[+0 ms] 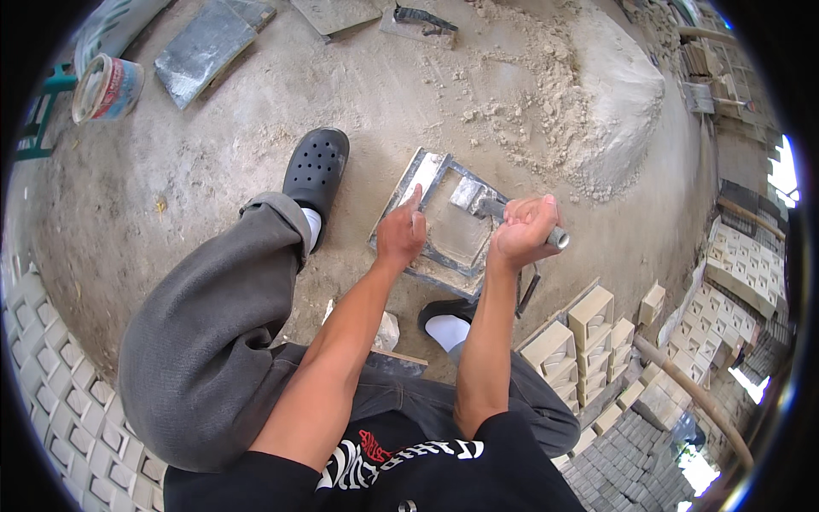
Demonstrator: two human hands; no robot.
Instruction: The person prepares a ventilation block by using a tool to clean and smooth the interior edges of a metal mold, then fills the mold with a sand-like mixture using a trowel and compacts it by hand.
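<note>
A dark, dusty rectangular metal frame, like a block mould (450,266), lies on the ground between my feet, with pale material inside it. My left hand (401,236) is over its left side, index finger stretched toward a whitish strip (424,175) and the other fingers curled; nothing shows in it. My right hand (522,232) is closed round the grey pipe handle of a hammer-like tool (466,194). The tool's flat, whitish head is over the mould's upper part, and the hollow handle end sticks out right of my fist. Whether the head touches the mould I cannot tell.
A heap of pale sandy powder (614,111) rises at the far right. Stacked cream hollow blocks (589,324) stand near my right knee, more blocks (51,375) at the left edge. Flat slabs (205,51) and a plastic bucket (108,88) are at the far left.
</note>
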